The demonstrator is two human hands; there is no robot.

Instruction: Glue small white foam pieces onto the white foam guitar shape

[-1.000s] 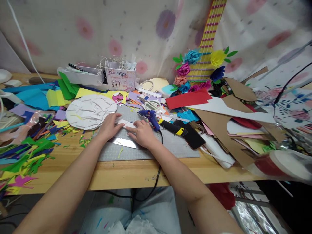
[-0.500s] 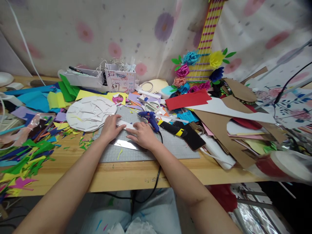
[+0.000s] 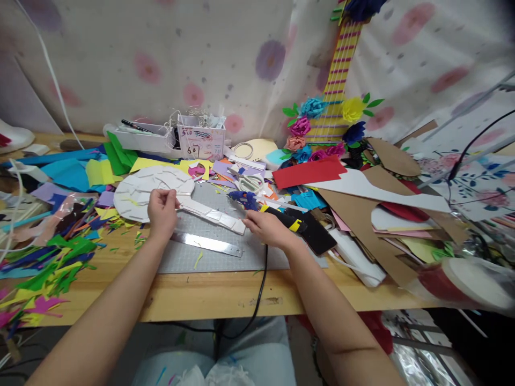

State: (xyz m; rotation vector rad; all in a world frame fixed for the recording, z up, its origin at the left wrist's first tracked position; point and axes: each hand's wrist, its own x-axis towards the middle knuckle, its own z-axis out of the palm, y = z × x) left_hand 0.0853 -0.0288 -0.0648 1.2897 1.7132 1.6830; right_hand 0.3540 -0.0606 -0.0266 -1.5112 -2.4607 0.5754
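A white, banjo-shaped cutout lies on the grey cutting mat point(image 3: 289, 261); its round body point(image 3: 137, 187) and long neck point(image 3: 211, 216) are covered with small white strips. My left hand point(image 3: 163, 212) is pinched closed above the joint of body and neck; what its fingertips hold is too small to make out. At the neck's right end, my right hand point(image 3: 265, 228) curls over the handle of a blue glue gun point(image 3: 243, 199). The hand hides that handle, and its fingertips are close to the neck's tip. A steel ruler point(image 3: 207, 244) lies just in front of the neck.
Scissors point(image 3: 251, 184) lie behind the glue gun. Right of it are a yellow-and-black cutter point(image 3: 279, 217) and a black phone point(image 3: 317, 233). Colourful paper scraps point(image 3: 60, 257) cover the left side, cardboard sheets point(image 3: 362, 214) the right. A black cord point(image 3: 262, 284) crosses the table edge.
Both hands have come off the neck's middle: the left has drawn back and risen leftward, the right has shifted right to the glue gun. The neck and ruler are now uncovered.
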